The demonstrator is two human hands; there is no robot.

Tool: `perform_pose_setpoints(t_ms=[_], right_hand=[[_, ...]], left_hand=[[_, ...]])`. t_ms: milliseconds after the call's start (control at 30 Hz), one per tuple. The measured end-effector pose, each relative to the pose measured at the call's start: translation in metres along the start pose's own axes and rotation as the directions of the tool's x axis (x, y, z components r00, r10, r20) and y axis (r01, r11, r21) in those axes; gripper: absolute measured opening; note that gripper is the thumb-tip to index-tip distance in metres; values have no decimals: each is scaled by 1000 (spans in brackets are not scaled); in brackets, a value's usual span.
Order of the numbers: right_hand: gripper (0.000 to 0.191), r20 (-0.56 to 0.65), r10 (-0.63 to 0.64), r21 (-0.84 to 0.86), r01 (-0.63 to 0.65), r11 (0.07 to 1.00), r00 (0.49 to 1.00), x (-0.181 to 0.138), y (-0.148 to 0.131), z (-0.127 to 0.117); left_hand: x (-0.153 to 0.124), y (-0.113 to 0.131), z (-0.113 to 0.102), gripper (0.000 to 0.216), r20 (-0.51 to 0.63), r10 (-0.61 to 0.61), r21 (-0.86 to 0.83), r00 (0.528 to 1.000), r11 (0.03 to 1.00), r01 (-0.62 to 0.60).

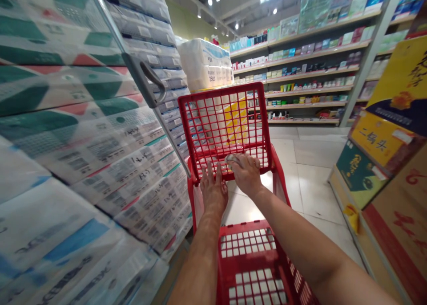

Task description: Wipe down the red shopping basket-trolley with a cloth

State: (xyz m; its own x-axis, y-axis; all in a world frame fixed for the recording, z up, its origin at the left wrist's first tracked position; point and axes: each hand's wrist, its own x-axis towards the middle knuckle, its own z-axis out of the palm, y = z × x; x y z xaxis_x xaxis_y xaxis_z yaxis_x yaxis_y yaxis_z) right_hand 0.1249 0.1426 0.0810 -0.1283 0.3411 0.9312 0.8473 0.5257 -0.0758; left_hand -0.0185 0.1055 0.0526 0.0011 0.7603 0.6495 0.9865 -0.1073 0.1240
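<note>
A red plastic shopping cart (247,262) with grid walls stands in front of me. Its upper grid panel (266,131) is tilted up, and both my hands are at the panel's lower part. My left hand (213,191) rests on the lower left of the grid with its fingers spread. To the right of it, my right hand (247,173) is closed around a crumpled greyish cloth (231,158), pressed against the grid. The cart's metal pole with a grey handle (142,80) slants up at the left.
Stacked packs of tissue paper (100,144) rise close on the left. White toilet paper packs (207,67) stand behind the panel. Boxes (380,138) line the right side. Product shelves (307,62) stand at the back, beyond the tiled floor (316,193).
</note>
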Motion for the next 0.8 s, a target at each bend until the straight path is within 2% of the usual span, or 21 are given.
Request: perform_pose_setpoints(t_ms=[67, 133, 200, 333, 467, 633, 800], right_hand=[[21, -14, -6, 15, 6, 1000, 1000, 0, 1, 0], [22, -66, 54, 14, -53, 999, 996, -1, 2, 1], [24, -60, 69, 24, -68, 997, 996, -1, 4, 3], [31, 56, -88, 134, 80, 988, 995, -2, 3, 7], [29, -49, -6, 120, 12, 993, 999, -2, 3, 7], [31, 64, -142, 177, 128, 976, 988, -3, -4, 7], [33, 52, -58, 135, 50, 990, 997, -7, -7, 11]], left_hand=[[0, 0, 0, 74, 3, -12, 11, 1000, 1000, 12], [0, 1, 0, 73, 13, -19, 25, 1000, 1000, 19], [0, 1, 0, 72, 23, -16, 34, 1000, 999, 15], [0, 3, -2, 72, 15, -23, 47, 1000, 999, 22], [0, 3, -4, 72, 1, -27, 51, 1000, 998, 27], [0, 0, 1, 77, -15, -18, 16, 1000, 1000, 18], [-1, -1, 4, 74, -10, -15, 10, 1000, 1000, 15]])
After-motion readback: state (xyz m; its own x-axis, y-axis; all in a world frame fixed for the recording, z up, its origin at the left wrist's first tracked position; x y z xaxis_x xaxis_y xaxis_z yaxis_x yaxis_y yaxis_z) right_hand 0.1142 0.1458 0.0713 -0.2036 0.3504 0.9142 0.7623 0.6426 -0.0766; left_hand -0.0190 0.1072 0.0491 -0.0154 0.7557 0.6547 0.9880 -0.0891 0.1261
